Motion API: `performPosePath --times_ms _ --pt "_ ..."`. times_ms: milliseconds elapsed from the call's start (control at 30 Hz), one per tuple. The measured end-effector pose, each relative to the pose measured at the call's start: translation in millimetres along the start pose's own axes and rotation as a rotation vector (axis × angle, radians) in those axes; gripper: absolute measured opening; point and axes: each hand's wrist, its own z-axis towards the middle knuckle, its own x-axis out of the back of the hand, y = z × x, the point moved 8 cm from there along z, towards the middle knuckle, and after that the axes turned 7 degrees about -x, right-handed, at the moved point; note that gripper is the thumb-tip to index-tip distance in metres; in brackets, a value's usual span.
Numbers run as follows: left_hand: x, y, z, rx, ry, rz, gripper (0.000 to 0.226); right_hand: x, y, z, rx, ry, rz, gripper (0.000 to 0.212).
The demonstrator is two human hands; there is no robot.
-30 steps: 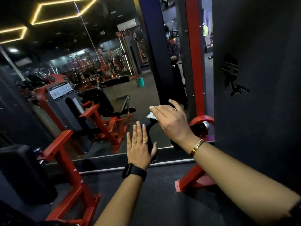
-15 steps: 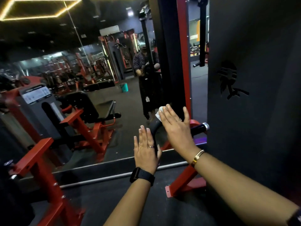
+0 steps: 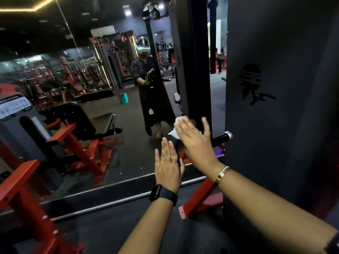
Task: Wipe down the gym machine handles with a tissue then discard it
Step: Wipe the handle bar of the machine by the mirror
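Observation:
A black padded machine handle (image 3: 221, 137) with a chrome end cap sticks out from the dark machine housing at centre right. My right hand (image 3: 195, 139) lies over its left part with straight fingers, pressing a white tissue (image 3: 177, 128) against the grip; most of the tissue is hidden under the palm. My left hand (image 3: 168, 166) is held flat with straight fingers just left of and below the handle, against its black upright part, holding nothing.
A wall mirror (image 3: 88, 110) fills the left and centre, reflecting a person and red gym machines. A red machine frame (image 3: 23, 195) stands at the lower left. The dark machine housing (image 3: 278, 107) rises on the right, with a red base bracket (image 3: 200, 202) on the floor.
The view has swung left and up. My right hand has slid with the tissue along the handle, fingers spreading. My left hand stays flat beside the handle.

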Motion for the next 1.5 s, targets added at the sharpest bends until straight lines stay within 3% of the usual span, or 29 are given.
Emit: performPosePath --times_ms 167,233,367,600,733,867,1067,1267,1500 --pt "1 1 0 -0.05 0.001 0.043 0.101 3 -8 -22 0.243 -0.053 -0.035 0.047" --pt "1 1 0 -0.053 0.013 0.021 0.104 6 8 -15 0.213 -0.026 -0.087 0.047" --pt "0 1 0 -0.044 -0.024 -0.007 0.123 0 21 15 -0.019 -0.056 -0.097 0.049" --pt "-1 0 0 -0.053 0.007 -0.066 0.125 0 1 -20 0.235 -0.138 -0.021 0.051" --pt "-6 -1 0 -0.049 -0.029 -0.053 0.125 8 26 -15 0.11 -0.059 -0.074 0.053" --pt "-5 -1 -1 -0.049 -0.019 -0.059 0.125 -3 6 2 0.034 -0.062 -0.096 0.053" --pt "-4 -2 0 -0.054 0.004 -0.073 0.129 -4 0 -32 0.302 -0.062 -0.09 0.052" --pt "-5 -2 -1 -0.082 -0.022 -0.065 0.129 -4 28 -1 0.016 0.068 -0.127 0.053" --pt "-4 -4 -2 -0.087 -0.037 -0.028 0.126 -11 10 -25 0.293 0.04 -0.084 0.049"
